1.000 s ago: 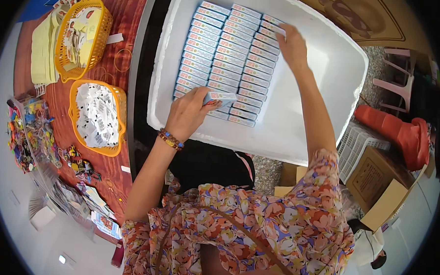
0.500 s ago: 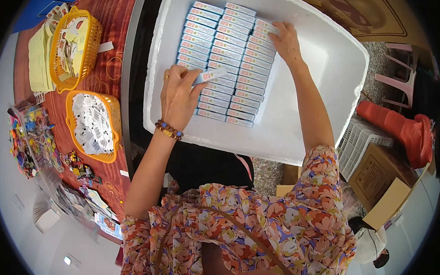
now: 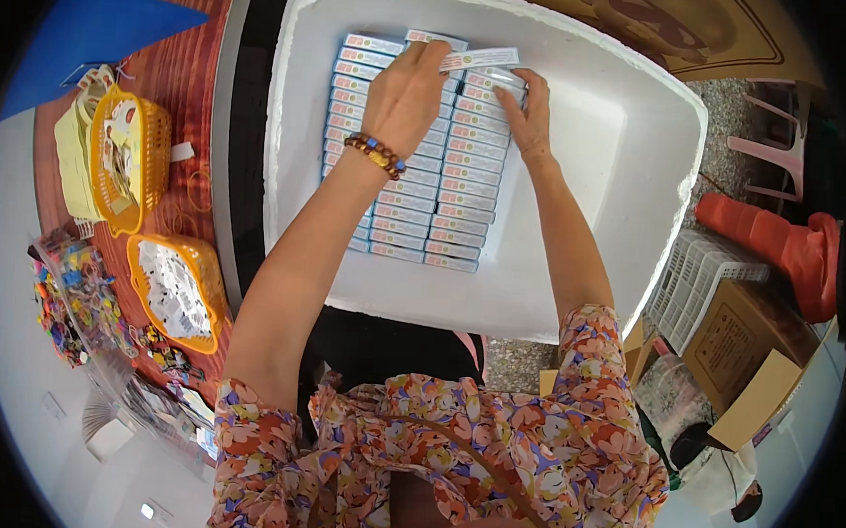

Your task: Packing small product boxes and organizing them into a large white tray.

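My left hand (image 3: pixel 407 98) is closed on one end of a small white and blue box (image 3: pixel 482 58), which it holds slightly tilted over the far end of the right-hand row. Close by, my right hand (image 3: pixel 527 118) has its thumb and fingers apart around the top of that row, the fingertips near the held box's right end. Beneath both hands, several rows of matching small boxes (image 3: pixel 469 176) stand packed side by side in a white foam box (image 3: pixel 383 305). Part of the left and middle rows is hidden by my left hand and forearm.
To the left, a reddish wooden table (image 3: pixel 191 65) carries two yellow baskets (image 3: pixel 156 149) with paper pieces and small packets. At right are a white plastic crate (image 3: pixel 682 280), a cardboard box (image 3: pixel 736 334), a red bundle (image 3: pixel 773 246) and a pink stool (image 3: pixel 777 152).
My left hand has carried the small box up and right, from over the left and middle rows to the right row's far end. My right hand stays near that row's top.
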`<act>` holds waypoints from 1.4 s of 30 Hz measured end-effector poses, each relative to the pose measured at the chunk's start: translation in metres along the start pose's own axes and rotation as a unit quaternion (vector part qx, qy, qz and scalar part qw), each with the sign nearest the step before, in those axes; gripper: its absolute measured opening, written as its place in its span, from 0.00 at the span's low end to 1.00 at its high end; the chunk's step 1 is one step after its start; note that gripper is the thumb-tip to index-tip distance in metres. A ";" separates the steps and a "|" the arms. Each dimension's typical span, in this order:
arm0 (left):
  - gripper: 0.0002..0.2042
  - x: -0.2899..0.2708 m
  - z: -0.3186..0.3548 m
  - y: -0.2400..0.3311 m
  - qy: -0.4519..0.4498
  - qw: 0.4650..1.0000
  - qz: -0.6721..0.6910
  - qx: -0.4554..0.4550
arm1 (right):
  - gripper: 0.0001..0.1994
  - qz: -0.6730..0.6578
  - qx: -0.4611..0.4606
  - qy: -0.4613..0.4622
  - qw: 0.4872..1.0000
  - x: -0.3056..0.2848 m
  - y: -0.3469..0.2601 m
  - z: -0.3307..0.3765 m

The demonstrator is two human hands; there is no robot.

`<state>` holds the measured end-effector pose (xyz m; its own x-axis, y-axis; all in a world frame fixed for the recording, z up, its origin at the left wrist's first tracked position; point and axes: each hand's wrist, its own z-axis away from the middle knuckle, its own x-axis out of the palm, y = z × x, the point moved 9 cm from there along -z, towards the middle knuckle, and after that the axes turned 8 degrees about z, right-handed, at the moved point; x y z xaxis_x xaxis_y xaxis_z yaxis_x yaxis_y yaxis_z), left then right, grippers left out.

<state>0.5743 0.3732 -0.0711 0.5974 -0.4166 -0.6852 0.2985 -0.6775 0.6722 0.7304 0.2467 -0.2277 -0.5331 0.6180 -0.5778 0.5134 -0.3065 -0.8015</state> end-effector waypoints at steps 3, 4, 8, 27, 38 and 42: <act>0.11 0.021 -0.012 0.007 -0.012 0.998 -0.054 0.036 | 0.20 -0.041 -0.012 0.023 0.999 0.000 0.004 0.005; 0.11 0.028 -0.015 0.006 -0.028 0.998 -0.051 0.035 | 0.20 -0.031 -0.009 0.021 0.999 0.001 0.006 0.005; 0.13 0.048 -0.022 0.004 -0.036 0.997 -0.038 0.058 | 0.19 -0.034 0.008 0.021 0.999 0.004 0.003 0.007; 0.10 0.092 -0.034 -0.017 -0.093 0.993 -0.052 0.045 | 0.33 -0.172 0.144 -0.001 0.974 0.014 0.030 0.015; 0.18 0.093 -0.024 -0.006 -0.050 0.982 -0.139 0.121 | 0.35 -0.167 0.135 0.006 0.977 0.012 0.019 0.016; 0.29 0.113 0.000 0.005 -0.101 0.979 -0.128 0.122 | 0.35 -0.134 0.104 0.018 0.985 0.010 0.015 0.015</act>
<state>0.6431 0.3229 -0.1451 0.3594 -0.3097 -0.8803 0.2180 -0.8893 0.4020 0.7230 0.2373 -0.2477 -0.6046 0.7213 -0.3380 0.2058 -0.2685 -0.9411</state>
